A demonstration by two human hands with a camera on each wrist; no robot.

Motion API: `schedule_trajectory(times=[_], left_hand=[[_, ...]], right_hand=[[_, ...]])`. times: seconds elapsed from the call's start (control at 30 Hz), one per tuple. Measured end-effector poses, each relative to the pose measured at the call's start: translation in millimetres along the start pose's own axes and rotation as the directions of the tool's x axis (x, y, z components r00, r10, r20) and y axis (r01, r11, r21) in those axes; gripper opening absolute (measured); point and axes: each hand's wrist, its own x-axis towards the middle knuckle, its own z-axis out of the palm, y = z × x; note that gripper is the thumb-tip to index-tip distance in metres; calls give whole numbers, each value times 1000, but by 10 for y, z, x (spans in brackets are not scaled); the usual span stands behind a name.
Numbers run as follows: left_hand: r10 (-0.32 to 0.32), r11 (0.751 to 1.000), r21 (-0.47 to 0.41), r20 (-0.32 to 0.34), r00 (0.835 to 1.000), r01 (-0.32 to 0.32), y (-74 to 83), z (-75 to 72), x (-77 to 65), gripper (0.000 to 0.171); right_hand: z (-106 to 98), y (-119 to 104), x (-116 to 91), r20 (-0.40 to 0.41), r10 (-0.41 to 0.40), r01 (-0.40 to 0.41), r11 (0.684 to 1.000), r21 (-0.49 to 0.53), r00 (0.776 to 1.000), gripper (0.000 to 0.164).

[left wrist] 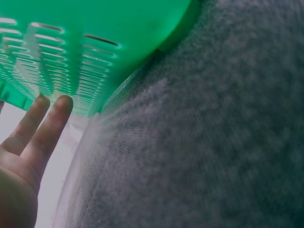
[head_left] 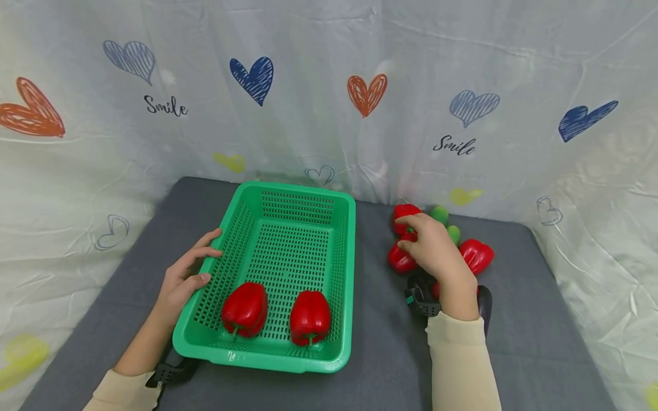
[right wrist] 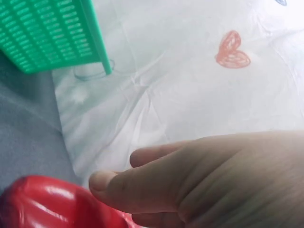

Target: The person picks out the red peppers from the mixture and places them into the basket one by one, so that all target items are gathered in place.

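Note:
My left hand (head_left: 180, 285) rests on the left rim of a green plastic basket (head_left: 353, 274), thumb and two fingertips on the rim. Below it, in the left wrist view, two straight fingers (left wrist: 50, 128) touch the slotted outer wall. Two red bell peppers, one left (head_left: 245, 308) and one right (head_left: 310, 317), lie at the basket's near end. My right hand (head_left: 434, 245) hovers over a cluster of vegetables, fingers loosely bent and apart, nothing visible between them. Nearest it are a red bell pepper (head_left: 401, 258) and another bell pepper (head_left: 405, 214) behind, partly covered by the fingers.
Right of the hand lies another red bell pepper (head_left: 477, 256). Two green rounded vegetables (head_left: 439, 214) show behind the hand. A dark, smooth, long thing (head_left: 485, 305) sits partly hidden beside the right wrist. A white printed curtain (head_left: 319, 114) borders the grey tabletop (head_left: 380, 342).

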Motion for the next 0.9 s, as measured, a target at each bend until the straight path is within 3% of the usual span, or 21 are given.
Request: schedule_trajectory(times=[0.37,0.9], left_hand=[[-19,1000,2,-7,1000,19,11,9,-4,41],[-38,999,10,-19,999,38,22,4,-20,40]], right_hand=[[-38,105,-66,100,148,-145,989,-40,984,72],[52,66,-63,231,161,-157,987,-34,960,93]])
